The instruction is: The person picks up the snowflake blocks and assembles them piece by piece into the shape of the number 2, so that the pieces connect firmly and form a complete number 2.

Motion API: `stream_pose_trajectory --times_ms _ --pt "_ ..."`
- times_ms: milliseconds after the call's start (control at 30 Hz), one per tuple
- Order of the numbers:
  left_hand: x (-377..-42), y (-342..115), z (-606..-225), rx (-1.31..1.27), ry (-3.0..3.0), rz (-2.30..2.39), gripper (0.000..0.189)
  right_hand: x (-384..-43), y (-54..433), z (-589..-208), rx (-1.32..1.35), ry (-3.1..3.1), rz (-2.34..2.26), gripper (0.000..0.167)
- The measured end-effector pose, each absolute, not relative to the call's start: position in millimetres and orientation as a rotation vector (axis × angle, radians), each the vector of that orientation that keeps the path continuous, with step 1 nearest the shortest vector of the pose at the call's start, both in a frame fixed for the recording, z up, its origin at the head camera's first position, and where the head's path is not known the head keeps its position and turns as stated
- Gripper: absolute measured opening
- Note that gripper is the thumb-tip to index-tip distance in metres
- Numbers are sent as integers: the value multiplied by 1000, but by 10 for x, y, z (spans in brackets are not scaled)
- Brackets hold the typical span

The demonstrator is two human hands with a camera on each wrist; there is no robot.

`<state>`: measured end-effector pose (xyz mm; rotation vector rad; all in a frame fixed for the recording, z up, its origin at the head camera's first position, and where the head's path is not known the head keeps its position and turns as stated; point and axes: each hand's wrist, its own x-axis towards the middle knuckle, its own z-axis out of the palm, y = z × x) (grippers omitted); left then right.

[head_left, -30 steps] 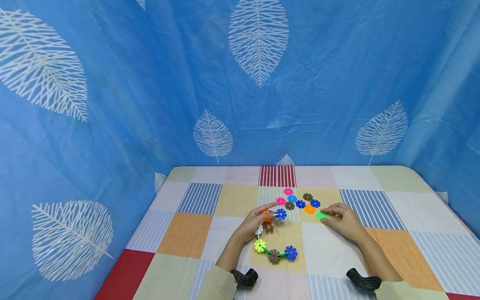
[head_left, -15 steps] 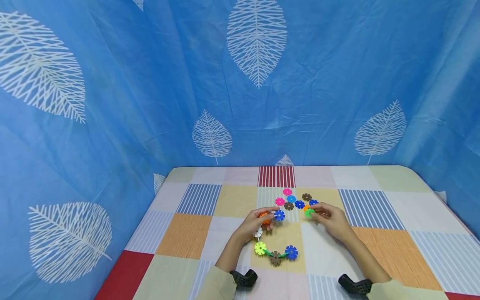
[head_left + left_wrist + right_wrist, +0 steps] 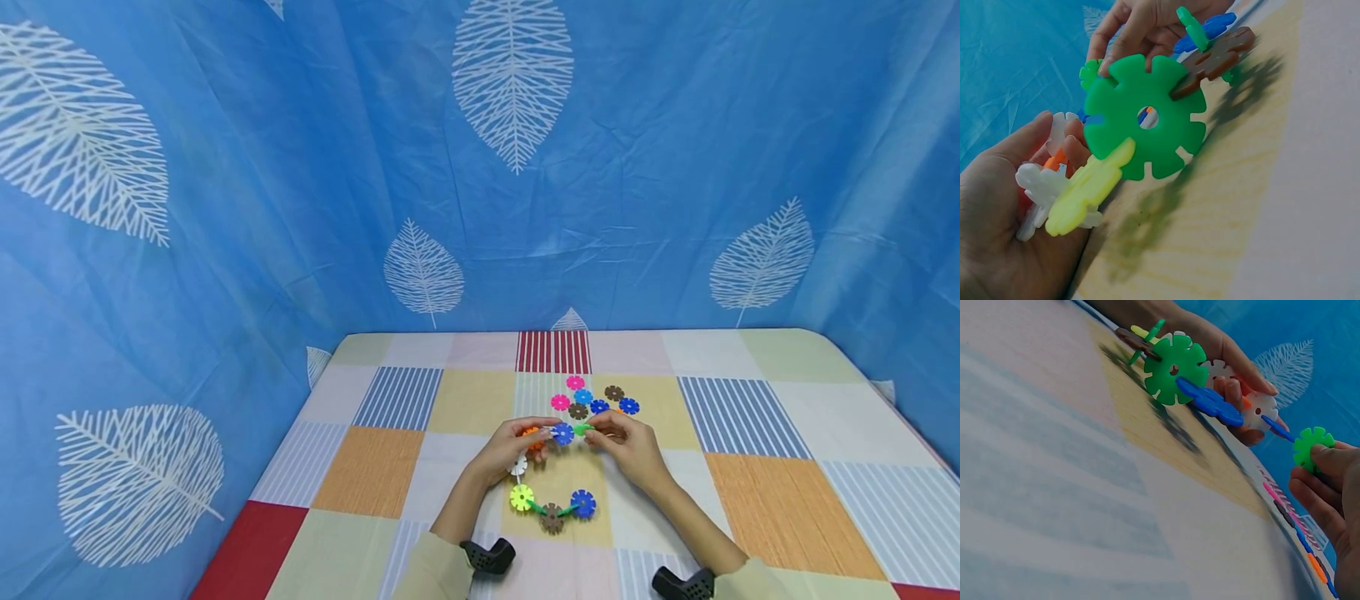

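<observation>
Hands (image 3: 501, 451) flanking blue disc (image 3: 563, 434); right (image 3: 632, 447) pinches green disc (image 3: 581, 429).

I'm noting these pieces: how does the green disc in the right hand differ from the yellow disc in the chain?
The right hand pinches the bright green disc, while the yellow disc is slotted into a darker green disc.
In the right wrist view, the bright green disc shows its face; the yellow disc appears nearly edge-on.
Both have notched rims.
</observation>
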<state>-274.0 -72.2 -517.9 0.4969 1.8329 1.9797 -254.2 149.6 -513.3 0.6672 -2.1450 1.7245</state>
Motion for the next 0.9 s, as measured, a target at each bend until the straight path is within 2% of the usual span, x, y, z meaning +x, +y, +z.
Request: stream_pose_trajectory --times_ms 267,533,767,900 --pt "-2745 -718 -5186 487 1830 1992 32 -2431 1448 -4941 681 -2154 1755 11" --pt "-2718 -714 -5182 482 1854 1971 30 -2388 1420 -4940 735 -2168 1577 14" --pt "-2730 -726 -5181 503 1884 1948 29 -2521 1430 -5225 751 -2148 1405 20" --pt "-2736 -733 -5184 499 1888 1957 29 -2534 1410 -5234 744 -2145 1391 22"
